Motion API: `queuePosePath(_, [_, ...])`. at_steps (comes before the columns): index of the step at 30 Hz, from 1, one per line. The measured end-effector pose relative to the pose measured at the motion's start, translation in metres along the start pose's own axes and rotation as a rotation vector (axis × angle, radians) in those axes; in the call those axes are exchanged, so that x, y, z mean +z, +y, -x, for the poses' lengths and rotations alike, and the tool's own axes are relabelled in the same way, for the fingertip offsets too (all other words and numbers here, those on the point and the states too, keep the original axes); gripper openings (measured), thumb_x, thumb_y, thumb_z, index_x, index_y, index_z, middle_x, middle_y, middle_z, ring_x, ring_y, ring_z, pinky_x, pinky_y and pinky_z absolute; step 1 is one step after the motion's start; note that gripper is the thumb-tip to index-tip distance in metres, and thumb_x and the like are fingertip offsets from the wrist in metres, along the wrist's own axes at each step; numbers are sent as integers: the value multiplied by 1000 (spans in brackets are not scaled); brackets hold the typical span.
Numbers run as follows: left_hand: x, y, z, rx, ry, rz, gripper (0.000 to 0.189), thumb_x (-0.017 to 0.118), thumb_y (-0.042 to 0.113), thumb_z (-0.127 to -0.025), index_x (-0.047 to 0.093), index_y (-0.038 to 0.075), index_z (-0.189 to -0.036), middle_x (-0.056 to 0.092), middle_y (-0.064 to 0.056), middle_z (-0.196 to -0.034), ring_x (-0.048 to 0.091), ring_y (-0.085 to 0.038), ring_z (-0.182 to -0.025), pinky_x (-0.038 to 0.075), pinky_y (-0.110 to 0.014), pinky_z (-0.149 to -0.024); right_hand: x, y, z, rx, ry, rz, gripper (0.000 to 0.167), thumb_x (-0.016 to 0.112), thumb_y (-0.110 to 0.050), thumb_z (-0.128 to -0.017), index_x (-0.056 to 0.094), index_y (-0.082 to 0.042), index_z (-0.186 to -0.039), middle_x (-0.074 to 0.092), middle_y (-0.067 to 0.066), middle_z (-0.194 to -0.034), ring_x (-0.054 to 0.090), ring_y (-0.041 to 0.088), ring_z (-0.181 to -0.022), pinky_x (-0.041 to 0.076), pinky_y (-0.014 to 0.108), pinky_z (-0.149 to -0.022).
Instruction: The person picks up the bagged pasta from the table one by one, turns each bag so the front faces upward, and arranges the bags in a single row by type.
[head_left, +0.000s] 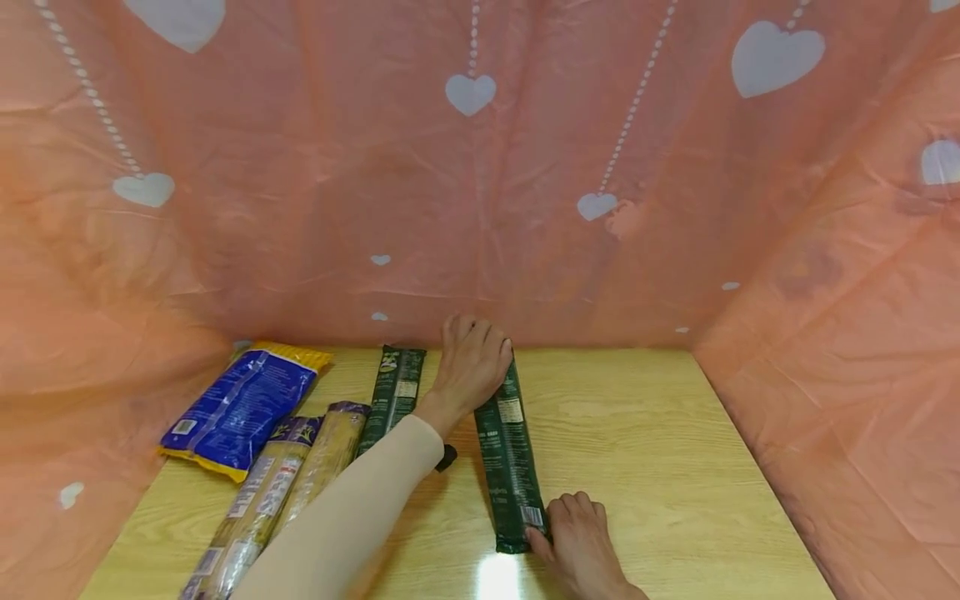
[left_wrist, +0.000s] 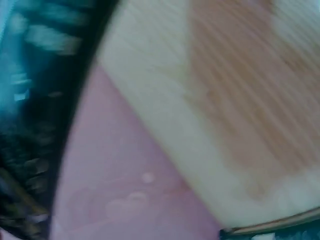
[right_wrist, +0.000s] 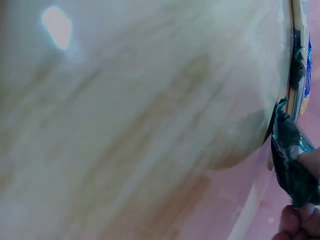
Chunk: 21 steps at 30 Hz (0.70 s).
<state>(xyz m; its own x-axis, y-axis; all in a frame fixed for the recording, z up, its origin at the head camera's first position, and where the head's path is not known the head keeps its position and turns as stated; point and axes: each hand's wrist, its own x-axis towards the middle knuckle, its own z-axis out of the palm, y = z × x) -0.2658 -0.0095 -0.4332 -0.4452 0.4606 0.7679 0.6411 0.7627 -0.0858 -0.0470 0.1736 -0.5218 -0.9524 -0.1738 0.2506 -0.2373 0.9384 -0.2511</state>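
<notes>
Running lengthwise over the table [head_left: 630,425], the dark green packet [head_left: 506,467] is pinched at its near corner by fingers of the right hand [head_left: 581,537], thumb on top, and gripped at its far end by bent fingers of the left hand [head_left: 472,358], left forearm [head_left: 352,508] extended diagonally forward.

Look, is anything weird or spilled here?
Yes: the pink curtain has a pale, ragged patch beside a small heart, right of the middle. The heart's edge is neat, so it looks odd, maybe a flaw. Nothing looks spilled around the held green packet.
</notes>
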Motion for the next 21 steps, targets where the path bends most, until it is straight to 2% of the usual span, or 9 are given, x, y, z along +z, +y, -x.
queuePosePath(3, [-6,4,-7,-24,2,-33,39,35,23,-116,61,9,-89,58,-8,-86,47,-32,-89,43,-59,-95,-3,0,0,-3,40,-39,34,84,-29,-88,52,-21,-77,40,-11,-74,38,10,-79,32,35,-78])
queuePosePath(6, [-11,8,-13,-72,-32,-20,38,37,22,-115,60,9,-87,58,-9,-84,46,-32,-86,43,-56,-89,-5,4,0,-27,115,-52,37,88,-25,-81,51,-22,-75,38,-14,-73,36,8,-77,32,35,-78])
queuePosePath(9, [-15,11,-16,-115,-80,-12,34,44,20,-113,58,10,-84,57,-9,-83,44,-31,-83,39,-49,-81,-6,10,1,-85,211,-10,40,91,-22,-75,51,-21,-75,39,-14,-73,37,7,-76,34,35,-76])
queuePosePath(13, [-18,14,-19,-151,-120,-40,30,51,19,-110,56,11,-82,57,-9,-82,37,-26,-80,26,-41,-74,-7,22,3,-165,316,81,43,92,-22,-70,49,-22,-75,41,-13,-74,40,9,-76,38,36,-75])
queuePosePath(16, [-18,17,-20,-166,-139,-72,29,54,20,-109,58,11,-82,59,-9,-84,32,-24,-79,23,-40,-74,-10,31,4,-209,345,135,37,86,-24,-73,49,-20,-75,44,-10,-74,43,12,-75,40,38,-74])
queuePosePath(19, [-18,18,-21,-178,-174,-88,28,57,20,-108,60,11,-82,59,-9,-84,29,-23,-79,23,-40,-72,-13,36,6,-237,366,179,26,70,-29,-85,49,-18,-75,46,-8,-73,45,15,-75,40,39,-73])
queuePosePath(21, [-16,20,-21,-187,-200,-85,26,59,20,-107,60,10,-82,59,-9,-85,28,-23,-79,23,-40,-72,-15,39,6,-245,390,205,25,58,-32,-91,49,-16,-74,45,-6,-73,45,17,-74,39,40,-72])
